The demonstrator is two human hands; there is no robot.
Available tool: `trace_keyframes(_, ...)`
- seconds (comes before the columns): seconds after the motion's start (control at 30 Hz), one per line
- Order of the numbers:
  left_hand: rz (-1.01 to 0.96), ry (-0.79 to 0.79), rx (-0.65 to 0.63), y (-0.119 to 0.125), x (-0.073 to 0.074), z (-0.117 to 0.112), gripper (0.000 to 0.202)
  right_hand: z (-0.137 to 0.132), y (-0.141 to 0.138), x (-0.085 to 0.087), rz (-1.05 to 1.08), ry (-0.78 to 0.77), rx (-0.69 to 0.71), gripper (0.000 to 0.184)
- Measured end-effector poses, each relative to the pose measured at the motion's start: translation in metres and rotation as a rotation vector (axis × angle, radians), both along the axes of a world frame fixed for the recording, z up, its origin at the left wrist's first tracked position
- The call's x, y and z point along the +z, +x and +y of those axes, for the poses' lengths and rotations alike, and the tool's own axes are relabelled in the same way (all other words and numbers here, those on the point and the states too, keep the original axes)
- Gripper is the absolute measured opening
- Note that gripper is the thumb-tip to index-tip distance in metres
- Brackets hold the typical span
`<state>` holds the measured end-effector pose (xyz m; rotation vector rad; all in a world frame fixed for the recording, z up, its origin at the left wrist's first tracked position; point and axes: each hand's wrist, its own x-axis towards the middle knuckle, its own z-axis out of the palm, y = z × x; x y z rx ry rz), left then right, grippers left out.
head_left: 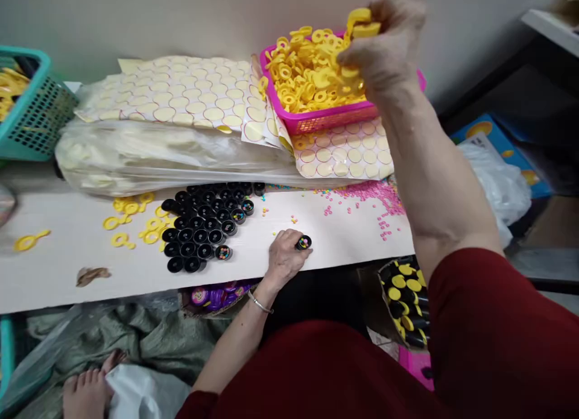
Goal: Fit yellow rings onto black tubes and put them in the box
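Note:
My left hand (284, 256) rests on the white table (67, 268) near its front edge, its fingers holding a small black cup (303, 243) with coloured beads inside. My right hand (389, 51) is raised over the pink basket (316, 119), pinching yellow plastic ring pieces (362, 21) lifted from the heap of yellow rings (303, 75) in it. Left of my left hand sits a cluster of several black cups (203, 229), a few with beads in them.
Loose yellow rings (136, 223) lie left of the cups. Pink beads (371, 196) are scattered at the right. Sheets of round stickers (181, 96) lie on plastic bags at the back. A teal basket (36, 105) stands far left. A box of yellow-capped pieces (404, 301) sits below the table.

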<state>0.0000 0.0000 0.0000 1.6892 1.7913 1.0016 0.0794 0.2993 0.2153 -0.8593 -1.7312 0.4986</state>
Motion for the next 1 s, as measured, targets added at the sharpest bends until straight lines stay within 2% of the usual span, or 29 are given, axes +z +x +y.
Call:
trace_keyframes(0.03,0.003,-0.003,0.000,0.000,0.001,0.000,0.020,-0.023,0.011,-0.008,0.026,-0.007,0.035,0.020)
trace_keyframes(0.1,0.013,-0.011,-0.010,0.001,0.002,0.000,0.019,-0.073,0.033,-0.040,0.033,-0.082,0.057,0.028)
trace_keyframes(0.17,0.030,-0.020,-0.023,0.000,0.002,0.000,0.018,-0.119,0.050,-0.088,-0.045,-0.253,0.045,0.030)
trace_keyframes(0.2,0.039,-0.024,-0.028,0.000,0.003,0.000,0.017,-0.138,0.054,-0.114,-0.083,-0.288,0.026,0.030)
trace_keyframes(0.27,0.052,-0.030,-0.036,-0.001,0.003,0.000,0.017,-0.164,0.058,-0.161,-0.133,-0.275,-0.033,0.028)
trace_keyframes(0.3,0.054,-0.029,-0.037,-0.002,0.003,0.000,0.018,-0.172,0.057,-0.180,-0.179,-0.263,-0.067,0.028)
trace_keyframes(0.37,0.052,-0.020,-0.036,-0.002,0.003,0.000,0.021,-0.177,0.056,-0.202,-0.274,-0.236,-0.098,0.029)
trace_keyframes(0.43,0.042,-0.009,-0.032,-0.002,0.002,0.000,0.023,-0.174,0.058,-0.207,-0.360,-0.232,-0.056,0.032)
trace_keyframes(0.53,0.027,0.008,-0.029,-0.002,0.000,0.000,0.024,-0.164,0.073,-0.196,-0.409,-0.244,0.062,0.039)
trace_keyframes(0.6,0.020,0.018,-0.025,-0.002,-0.001,0.001,0.024,-0.160,0.090,-0.189,-0.361,-0.247,0.078,0.036)
trace_keyframes(0.7,0.018,0.033,-0.021,-0.002,-0.001,0.001,0.023,-0.165,0.118,-0.186,-0.214,-0.252,-0.069,0.021)
trace_keyframes(0.8,0.024,0.045,-0.034,-0.002,-0.001,0.002,0.022,-0.186,0.135,-0.193,-0.126,-0.256,-0.248,0.007)
trace_keyframes(0.83,0.025,0.048,-0.042,-0.001,-0.002,0.002,0.023,-0.195,0.135,-0.196,-0.128,-0.263,-0.243,0.007)
trace_keyframes(0.9,0.029,0.056,-0.058,-0.002,-0.003,0.003,0.024,-0.213,0.129,-0.203,-0.192,-0.274,-0.133,0.009)
trace_keyframes(0.97,0.031,0.072,-0.069,-0.002,-0.006,0.004,0.026,-0.230,0.114,-0.208,-0.352,-0.246,-0.025,0.012)
trace_keyframes(1.0,0.028,0.082,-0.075,-0.003,-0.007,0.004,0.027,-0.236,0.105,-0.209,-0.456,-0.221,-0.013,0.015)
